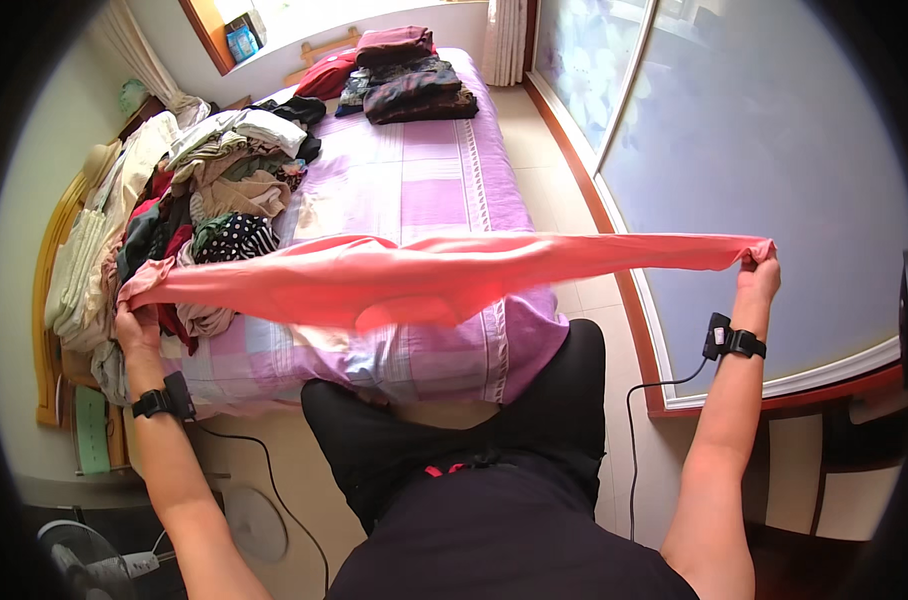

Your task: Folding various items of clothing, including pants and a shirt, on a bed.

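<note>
A coral-pink long-sleeved garment (424, 274) is stretched sideways in the air above the near end of the bed. My left hand (137, 326) grips the end of one sleeve at the left, beside the heap of clothes. The end of the other sleeve is in my right hand (759, 274), held out in front of the sliding wardrobe doors. Between the hands the garment's body sags a little and looks blurred at its lower edge. Each wrist wears a black strap with a small device and a cable.
A loose heap of mixed clothes (236, 180) covers the left side of the bed (424, 180). Folded dark garments (416, 94) lie stacked at its far end. Frosted wardrobe doors (754, 165) stand at the right. A fan (86, 551) is at the lower left.
</note>
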Tool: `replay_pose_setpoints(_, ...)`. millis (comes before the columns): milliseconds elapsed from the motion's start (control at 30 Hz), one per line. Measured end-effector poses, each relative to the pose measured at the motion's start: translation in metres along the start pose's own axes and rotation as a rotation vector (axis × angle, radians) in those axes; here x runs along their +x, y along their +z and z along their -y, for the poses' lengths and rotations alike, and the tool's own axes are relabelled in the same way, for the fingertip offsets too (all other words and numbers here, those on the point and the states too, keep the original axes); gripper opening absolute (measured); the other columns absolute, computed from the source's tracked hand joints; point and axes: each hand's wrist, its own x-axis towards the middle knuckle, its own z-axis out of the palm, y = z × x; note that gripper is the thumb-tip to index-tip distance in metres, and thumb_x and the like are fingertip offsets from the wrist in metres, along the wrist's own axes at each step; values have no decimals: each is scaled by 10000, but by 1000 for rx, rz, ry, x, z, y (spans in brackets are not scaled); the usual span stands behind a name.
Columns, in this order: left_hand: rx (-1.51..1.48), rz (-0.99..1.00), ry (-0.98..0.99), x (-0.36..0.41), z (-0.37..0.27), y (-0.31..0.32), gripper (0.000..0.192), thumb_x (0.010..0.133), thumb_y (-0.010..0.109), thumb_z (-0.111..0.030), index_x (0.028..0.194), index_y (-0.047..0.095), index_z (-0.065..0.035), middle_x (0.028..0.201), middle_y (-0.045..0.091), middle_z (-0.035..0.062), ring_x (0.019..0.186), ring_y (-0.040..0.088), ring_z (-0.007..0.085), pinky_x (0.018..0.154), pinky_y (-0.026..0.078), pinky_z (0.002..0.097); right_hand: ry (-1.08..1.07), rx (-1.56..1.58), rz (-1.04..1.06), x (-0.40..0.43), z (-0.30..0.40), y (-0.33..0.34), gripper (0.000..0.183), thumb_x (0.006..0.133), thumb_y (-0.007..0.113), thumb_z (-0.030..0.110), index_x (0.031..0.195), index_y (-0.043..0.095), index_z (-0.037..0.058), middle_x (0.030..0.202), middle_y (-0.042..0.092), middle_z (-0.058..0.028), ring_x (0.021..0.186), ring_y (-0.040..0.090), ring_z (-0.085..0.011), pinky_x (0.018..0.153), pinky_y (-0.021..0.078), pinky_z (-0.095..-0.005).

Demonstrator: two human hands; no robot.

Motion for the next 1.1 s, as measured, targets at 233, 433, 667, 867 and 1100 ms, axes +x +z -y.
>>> replay_pose_setpoints(233, 178, -84, -245, -34, 44, -30, 437, 1044, 377, -221, 1244, 593, 102, 1234, 682, 255, 1135, 694, 322, 980, 601, 396, 213, -232, -16, 2, -76, -41, 196, 1021, 607, 245, 848, 659, 170, 748, 629, 30, 684, 608, -122, 595, 459, -264)
replay_pose_setpoints(433, 7, -252, -257, -14, 73, -4, 396, 1083, 358, -209, 1296, 555, 60, 1250, 657, 228, 1121, 683, 360, 1021, 579, 484, 269, -469, 66, -40, -129, 25, 202, 1006, 628, 274, 1111, 671, 107, 973, 728, -31, 818, 703, -176, 658, 551, -347)
replay_pose_setpoints(667, -57, -39, -198, -9, 94, 49, 426, 1095, 367, -261, 1381, 514, 19, 1308, 639, 225, 1155, 674, 353, 965, 590, 457, 122, -539, 246, -66, -127, 80, 290, 1039, 588, 270, 1254, 543, 81, 1134, 710, -80, 919, 726, -181, 648, 575, -308)
replay_pose_setpoints(867, 968, 259, -34, -130, 207, 48, 256, 915, 614, -14, 1158, 668, -73, 1032, 686, 65, 928, 677, 215, 828, 556, 325, 46, -898, 919, -210, -213, 44, 220, 923, 634, 40, 1140, 664, 30, 941, 650, -39, 858, 608, -147, 790, 533, -315)
replay_pose_setpoints(1100, 1317, 869, 356, -215, 240, 102, 499, 750, 609, 78, 1215, 662, -93, 1264, 659, 102, 1221, 611, 312, 1020, 508, 393, -607, -938, 1889, -401, -227, 43, 449, 721, 801, 189, 1148, 663, 159, 1071, 619, -47, 1057, 626, -233, 899, 493, -372)
